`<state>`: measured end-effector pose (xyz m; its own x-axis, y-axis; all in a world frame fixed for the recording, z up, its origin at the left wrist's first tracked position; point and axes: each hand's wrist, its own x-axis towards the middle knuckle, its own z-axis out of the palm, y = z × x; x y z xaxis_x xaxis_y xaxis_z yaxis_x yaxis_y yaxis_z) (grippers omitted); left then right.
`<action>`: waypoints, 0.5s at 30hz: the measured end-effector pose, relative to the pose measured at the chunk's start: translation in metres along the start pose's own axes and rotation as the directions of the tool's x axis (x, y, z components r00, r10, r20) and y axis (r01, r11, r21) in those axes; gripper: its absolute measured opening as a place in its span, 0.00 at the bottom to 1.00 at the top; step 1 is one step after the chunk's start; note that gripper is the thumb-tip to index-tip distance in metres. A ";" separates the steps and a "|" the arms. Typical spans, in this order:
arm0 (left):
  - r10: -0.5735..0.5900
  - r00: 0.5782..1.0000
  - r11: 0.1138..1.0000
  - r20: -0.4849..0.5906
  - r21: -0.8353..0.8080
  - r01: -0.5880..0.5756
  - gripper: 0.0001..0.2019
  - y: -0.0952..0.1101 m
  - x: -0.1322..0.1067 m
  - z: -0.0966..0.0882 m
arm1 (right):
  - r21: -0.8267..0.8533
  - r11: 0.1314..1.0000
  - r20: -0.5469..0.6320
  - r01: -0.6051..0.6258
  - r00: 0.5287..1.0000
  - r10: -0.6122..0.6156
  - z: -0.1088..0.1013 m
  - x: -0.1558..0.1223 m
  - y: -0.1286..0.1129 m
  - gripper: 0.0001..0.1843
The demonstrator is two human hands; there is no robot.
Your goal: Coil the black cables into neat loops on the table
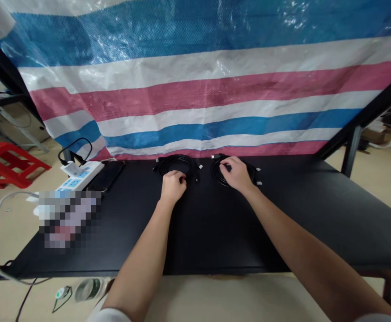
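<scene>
— Grip, left hand (173, 185)?
— Closed on near edge of left cable coil (176, 158).
— Right hand (237, 173)?
— Laid over right cable coil (216, 173); closure not discernible. Both coils at far edge of black table (215, 232).

You've got 2 black cable coils on 1 worktop (215, 232): left coil (176, 158) & right coil (216, 173). 2 hands, 1 per coil: left hand (173, 185), right hand (237, 173). Misc: 1 white power strip (81, 176), 1 dark phone (106, 176), 1 red stool (9, 163) & 1 striped tarp (198, 89). That's approx. 9 items in total.
</scene>
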<state>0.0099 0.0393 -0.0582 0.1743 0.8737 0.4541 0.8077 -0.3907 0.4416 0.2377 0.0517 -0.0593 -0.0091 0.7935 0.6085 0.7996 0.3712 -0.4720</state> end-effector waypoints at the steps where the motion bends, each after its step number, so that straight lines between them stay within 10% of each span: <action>1: 0.004 1.000 1.000 -0.007 -0.009 -0.004 0.11 0.001 0.000 0.000 | -0.011 0.999 -0.044 -0.049 0.998 0.048 -0.007 -0.003 0.008 0.07; 8: 0.009 1.000 1.000 0.008 0.006 -0.009 0.07 0.001 -0.002 0.003 | -0.140 0.917 -0.312 -0.374 0.895 0.317 -0.026 -0.023 0.046 0.07; 15: -0.109 0.993 0.992 0.044 0.060 0.107 0.04 -0.001 -0.002 0.002 | -0.272 0.811 -0.166 -0.517 0.856 0.490 -0.021 -0.027 0.055 0.21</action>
<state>0.0096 0.0386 -0.0608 0.1097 0.9233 0.3682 0.8540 -0.2771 0.4404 0.2945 0.0410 -0.0883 0.4834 0.7811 0.3951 0.8171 -0.2407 -0.5239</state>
